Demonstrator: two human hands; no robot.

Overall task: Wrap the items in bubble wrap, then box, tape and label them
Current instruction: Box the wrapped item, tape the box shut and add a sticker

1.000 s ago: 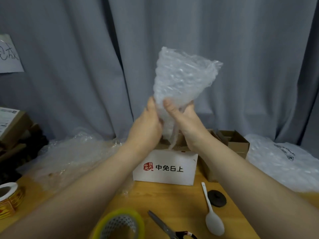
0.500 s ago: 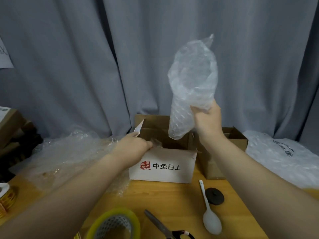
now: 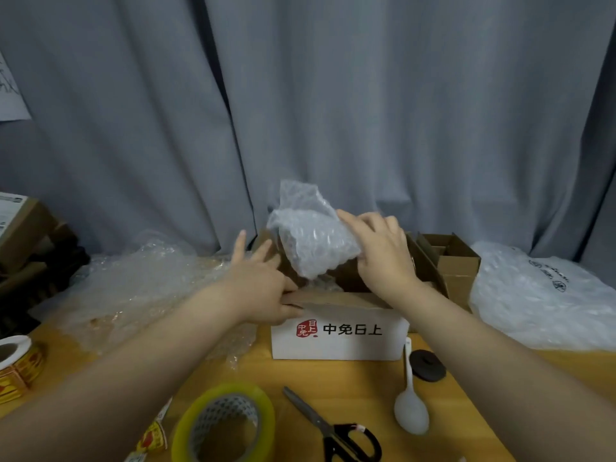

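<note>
- A roll of yellow-and-red labels [image 3: 15,365] sits at the table's left edge.
- Loose bubble wrap [image 3: 133,281] lies crumpled on the wooden table [image 3: 360,388], reaching up to the carton's left side.
- A roll of clear packing tape [image 3: 226,425] stands near the front edge.
- The left hand [image 3: 263,288] is released: its straight, spread fingers push against the left flap of the white carton [image 3: 340,331], and the thumb lies on the front flap.
- The bubble-wrapped bundle [image 3: 310,241] is tilted over the open carton, with its lower end dipping into the opening.
- Black-handled scissors [image 3: 333,428] lie in front of the carton.
- The right hand [image 3: 380,255] grasps the bundle's right side, fingers curled over it.
- A white spoon [image 3: 411,408] and a black round lid [image 3: 427,365] lie just beside each other.
- A small brown box [image 3: 458,261] stands open behind them.
- A bag of bubble wrap [image 3: 540,295] lies at the far right.
</note>
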